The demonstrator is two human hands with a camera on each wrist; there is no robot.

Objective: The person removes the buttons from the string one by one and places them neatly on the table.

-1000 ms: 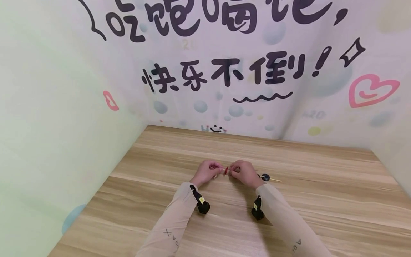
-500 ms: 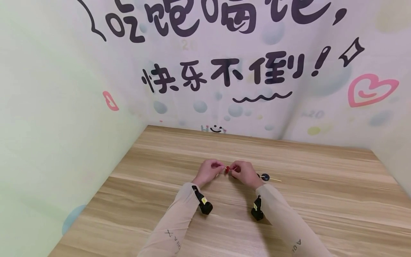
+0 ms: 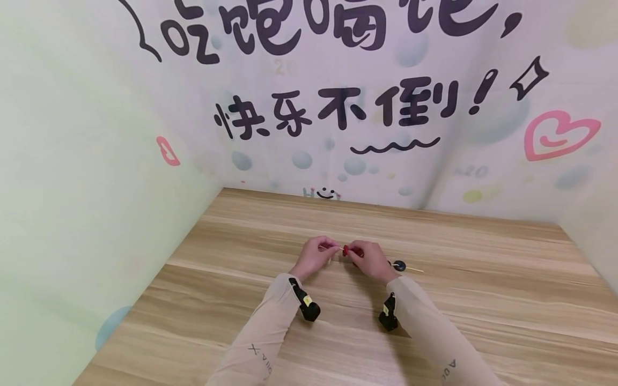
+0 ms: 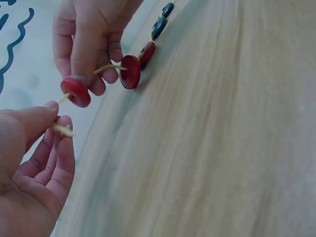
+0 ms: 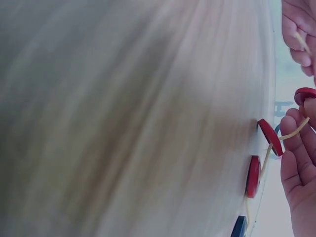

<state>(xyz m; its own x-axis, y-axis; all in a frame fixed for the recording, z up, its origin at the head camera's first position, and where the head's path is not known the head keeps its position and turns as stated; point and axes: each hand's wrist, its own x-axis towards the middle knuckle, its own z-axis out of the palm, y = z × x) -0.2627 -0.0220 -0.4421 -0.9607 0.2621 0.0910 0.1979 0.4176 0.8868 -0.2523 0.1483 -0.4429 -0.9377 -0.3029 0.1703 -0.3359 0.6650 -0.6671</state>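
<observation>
A yellowish cord (image 4: 107,67) runs through several round buttons. My left hand (image 3: 314,256) pinches the cord near one end, and a short tail (image 4: 63,130) sticks out below the thumb. With thumb and fingers, my right hand (image 3: 370,260) pinches a red button (image 4: 76,92) on the cord, just beyond the left fingertips. Further along, a second red button (image 4: 130,72) hangs below the right hand, then a third red button (image 5: 253,177). Dark blue buttons (image 3: 399,266) follow on the wooden table, partly hidden behind the right hand in the head view.
The wood-grain table (image 3: 241,316) stretches around both hands. A printed cloth wall (image 3: 309,171) with black lettering stands behind it, and a pale wall (image 3: 96,177) rises on the left. Black wrist cameras (image 3: 309,311) sit on both sleeves.
Both hands have risen slightly away from the body. The red button between them has shifted a little right, against the right fingertips, with more cord showing on its left.
</observation>
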